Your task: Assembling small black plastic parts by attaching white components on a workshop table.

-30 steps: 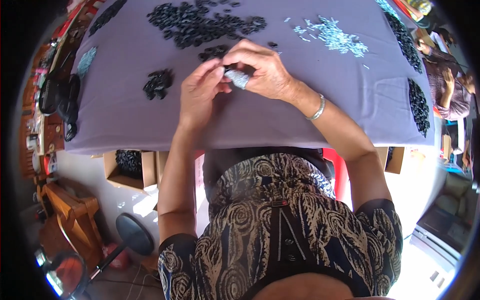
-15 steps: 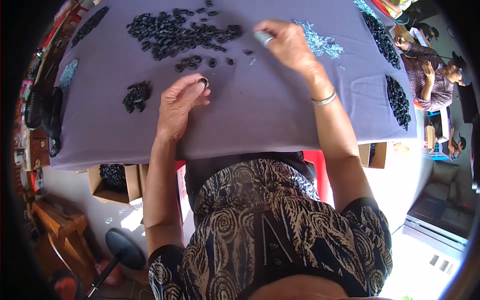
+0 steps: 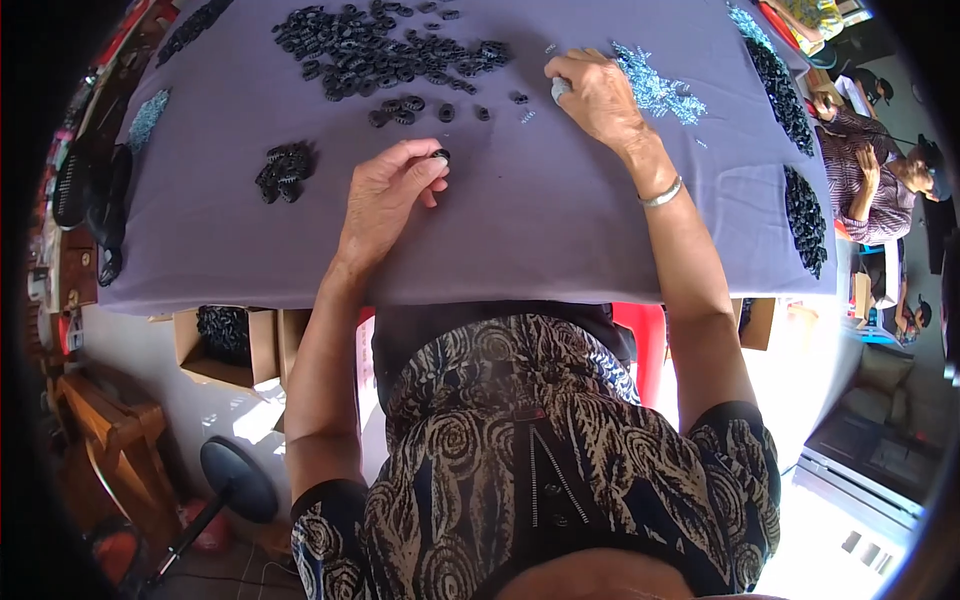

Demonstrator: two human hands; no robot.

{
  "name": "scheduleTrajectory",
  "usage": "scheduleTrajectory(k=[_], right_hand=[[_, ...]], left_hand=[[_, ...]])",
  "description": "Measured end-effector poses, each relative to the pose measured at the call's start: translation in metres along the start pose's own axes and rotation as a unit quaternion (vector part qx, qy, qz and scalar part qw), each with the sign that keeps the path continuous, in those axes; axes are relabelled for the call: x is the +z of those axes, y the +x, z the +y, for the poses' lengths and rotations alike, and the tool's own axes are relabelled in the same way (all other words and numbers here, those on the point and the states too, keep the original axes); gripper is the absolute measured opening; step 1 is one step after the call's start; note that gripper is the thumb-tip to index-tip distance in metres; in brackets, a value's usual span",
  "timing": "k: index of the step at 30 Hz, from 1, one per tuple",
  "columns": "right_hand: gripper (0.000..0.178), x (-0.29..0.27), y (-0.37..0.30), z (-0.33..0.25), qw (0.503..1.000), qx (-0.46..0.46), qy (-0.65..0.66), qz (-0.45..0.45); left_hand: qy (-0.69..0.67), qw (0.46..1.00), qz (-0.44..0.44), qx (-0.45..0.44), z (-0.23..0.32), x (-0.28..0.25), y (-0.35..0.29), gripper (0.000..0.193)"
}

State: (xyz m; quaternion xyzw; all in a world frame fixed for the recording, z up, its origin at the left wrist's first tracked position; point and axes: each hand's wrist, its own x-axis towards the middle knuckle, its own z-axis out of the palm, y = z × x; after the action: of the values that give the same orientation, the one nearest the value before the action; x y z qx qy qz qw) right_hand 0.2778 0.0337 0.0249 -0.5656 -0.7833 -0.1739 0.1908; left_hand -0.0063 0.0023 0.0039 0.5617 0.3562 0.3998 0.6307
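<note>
My left hand (image 3: 388,197) is over the middle of the table. Its thumb and forefinger pinch a small round black plastic part (image 3: 441,155). My right hand (image 3: 600,103) is at the near left side of a pile of small silvery springs (image 3: 662,90), its fingers curled together. A pale grey wrap (image 3: 561,88) covers one finger of it. Whatever these fingertips hold, if anything, is hidden. A large heap of ribbed black round parts (image 3: 365,50) lies beyond my left hand, and a few strays lie nearer. A small cluster of black pieces (image 3: 285,170) sits farther left.
A purple-grey cloth (image 3: 520,240) covers the table. Black piles (image 3: 805,220) and more springs (image 3: 150,115) lie along its side edges. Below the front edge stands a cardboard box (image 3: 235,345) of black parts. Another person (image 3: 875,180) sits beyond the right side.
My left hand has moved right with the black part still pinched. The right hand has come slightly right and down, closer to the springs, and is less blurred. The whole view has shifted a little.
</note>
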Motion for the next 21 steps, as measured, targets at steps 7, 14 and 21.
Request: scheduleTrajectory(k=[7,14,21], right_hand=[[0.016,-0.003,0.003,-0.025,0.68,0.23,0.689,-0.1],[0.018,0.004,0.0,-0.034,0.764,0.182,0.607,-0.122],[0.024,-0.008,0.0,-0.051,0.765,0.234,0.577,-0.163]], left_hand=[[0.0,1.0,-0.003,0.027,-0.002,0.0,0.0,0.02],[0.009,1.0,-0.009,0.027,-0.002,0.0,0.001,0.019],[0.022,0.999,-0.01,0.03,-0.004,-0.004,0.002,0.02]])
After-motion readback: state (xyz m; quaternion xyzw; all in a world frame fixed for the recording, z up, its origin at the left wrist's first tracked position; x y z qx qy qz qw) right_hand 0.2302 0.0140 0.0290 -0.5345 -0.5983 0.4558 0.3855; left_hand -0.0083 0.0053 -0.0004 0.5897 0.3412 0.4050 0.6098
